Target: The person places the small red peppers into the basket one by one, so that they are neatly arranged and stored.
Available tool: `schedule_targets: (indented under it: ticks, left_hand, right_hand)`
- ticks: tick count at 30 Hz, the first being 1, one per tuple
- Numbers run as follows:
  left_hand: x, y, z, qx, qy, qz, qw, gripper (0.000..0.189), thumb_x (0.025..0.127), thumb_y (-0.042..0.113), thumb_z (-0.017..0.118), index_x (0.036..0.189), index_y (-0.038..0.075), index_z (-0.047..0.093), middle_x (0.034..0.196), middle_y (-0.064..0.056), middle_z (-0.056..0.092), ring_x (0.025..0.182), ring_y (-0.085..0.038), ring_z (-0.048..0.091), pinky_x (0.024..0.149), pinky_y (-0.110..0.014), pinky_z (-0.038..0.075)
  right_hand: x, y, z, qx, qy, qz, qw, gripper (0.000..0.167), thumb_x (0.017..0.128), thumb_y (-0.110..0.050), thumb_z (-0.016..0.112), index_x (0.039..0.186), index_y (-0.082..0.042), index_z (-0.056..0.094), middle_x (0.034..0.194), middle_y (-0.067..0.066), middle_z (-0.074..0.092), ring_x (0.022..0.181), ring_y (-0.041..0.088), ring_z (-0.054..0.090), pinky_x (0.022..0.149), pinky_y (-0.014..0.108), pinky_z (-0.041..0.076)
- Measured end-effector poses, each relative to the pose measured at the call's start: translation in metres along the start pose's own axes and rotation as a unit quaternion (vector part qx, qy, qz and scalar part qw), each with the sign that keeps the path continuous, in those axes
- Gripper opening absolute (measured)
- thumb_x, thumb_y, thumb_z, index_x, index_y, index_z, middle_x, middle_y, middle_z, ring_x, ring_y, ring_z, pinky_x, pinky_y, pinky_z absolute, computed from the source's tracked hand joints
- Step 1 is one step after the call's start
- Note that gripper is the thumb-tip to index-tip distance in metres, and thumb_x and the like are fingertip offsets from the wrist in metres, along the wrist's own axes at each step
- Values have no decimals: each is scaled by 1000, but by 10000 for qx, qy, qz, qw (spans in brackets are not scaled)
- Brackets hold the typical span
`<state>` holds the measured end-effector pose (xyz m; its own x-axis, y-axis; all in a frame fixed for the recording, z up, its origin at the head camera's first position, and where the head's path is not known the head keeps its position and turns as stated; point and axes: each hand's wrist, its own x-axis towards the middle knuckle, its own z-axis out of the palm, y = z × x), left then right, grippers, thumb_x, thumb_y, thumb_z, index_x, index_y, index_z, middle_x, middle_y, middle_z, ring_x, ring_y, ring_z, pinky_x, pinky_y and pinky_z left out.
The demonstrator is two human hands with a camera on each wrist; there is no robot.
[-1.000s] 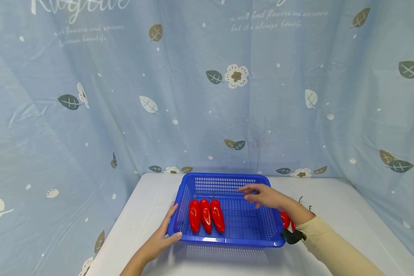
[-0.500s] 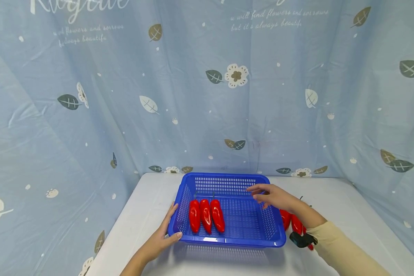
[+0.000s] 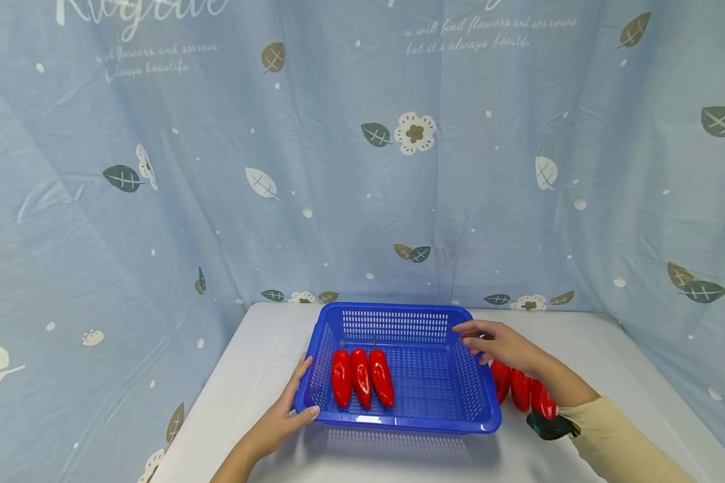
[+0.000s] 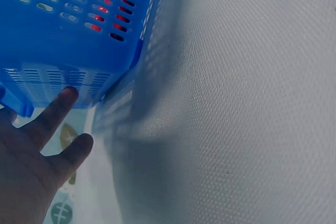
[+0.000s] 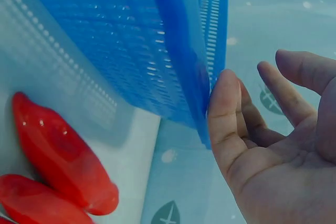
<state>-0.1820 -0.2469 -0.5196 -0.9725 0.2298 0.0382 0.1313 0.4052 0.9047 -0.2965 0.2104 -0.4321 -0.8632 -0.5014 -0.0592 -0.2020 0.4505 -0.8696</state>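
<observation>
A blue plastic basket [image 3: 423, 382] stands on the white table with three red chili peppers [image 3: 360, 379] side by side in its left half. Against the basket's left rim, near the front corner, rests my left hand [image 3: 278, 412]; in the left wrist view its fingers [image 4: 55, 116] are straight and spread beside the perforated wall. My right hand [image 3: 498, 345] hovers at the right rim, fingers loosely bent, holding nothing. Outside the basket's right wall lie three more red peppers [image 3: 521, 389], partly hidden by the right forearm; two red peppers [image 5: 65, 153] show in the right wrist view.
A light blue patterned curtain [image 3: 314, 221] hangs behind and along both sides of the white table [image 3: 260, 335]. The basket's back rim [image 3: 393, 305] lies close to the rear curtain. A black wrist strap [image 3: 550, 427] is on the right forearm.
My right hand has drawn back to the right, from over the basket's inside to its right rim, uncovering more of the peppers outside. The left hand and the basket have stayed put.
</observation>
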Motion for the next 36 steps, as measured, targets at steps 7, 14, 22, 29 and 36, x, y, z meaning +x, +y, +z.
schedule_targets:
  ticks: [7, 14, 22, 29, 36]
  left_hand:
    - [-1, 1, -1, 12, -6, -44, 10000, 89, 96, 29, 65, 165, 31, 9, 172, -8, -4, 151, -50, 12, 111, -73, 25]
    - [-2, 4, 0, 45, -2, -57, 10000, 90, 95, 29, 65, 165, 28, 9, 171, -10, -4, 151, -52, 11, 110, -73, 27]
    - [-1, 6, 1, 91, 14, -49, 9999, 90, 94, 30, 66, 165, 27, 10, 171, -11, -4, 150, -53, 12, 108, -74, 29]
    - [-1, 5, 1, 84, 21, -40, 10000, 91, 94, 30, 65, 165, 27, 10, 171, -11, -4, 150, -53, 11, 108, -74, 29]
    - [0, 3, 0, 12, -40, -13, 10000, 89, 95, 29, 65, 165, 29, 9, 171, -10, -5, 151, -52, 10, 109, -74, 27]
  right_hand:
    - [-11, 7, -3, 255, 20, 87, 9996, 48, 103, -24, 60, 145, -1, 52, 136, 27, 57, 106, 30, 60, 84, 47, 58]
    - [-19, 14, -8, 257, 128, 140, 9995, 48, 103, -25, 60, 145, -1, 53, 134, 25, 59, 107, 29, 63, 83, 43, 60]
    - [-27, 22, -14, 141, 291, 155, 9994, 45, 104, -24, 59, 143, -3, 55, 136, 25, 58, 116, 42, 60, 81, 38, 60]
    - [-34, 27, -18, 68, 556, 343, 9978, 46, 103, -26, 61, 143, -4, 56, 136, 27, 57, 123, 48, 55, 84, 43, 60]
    - [-42, 37, -22, 160, 528, 561, 9969, 49, 102, -25, 62, 144, -4, 54, 138, 28, 55, 121, 45, 58, 83, 45, 60]
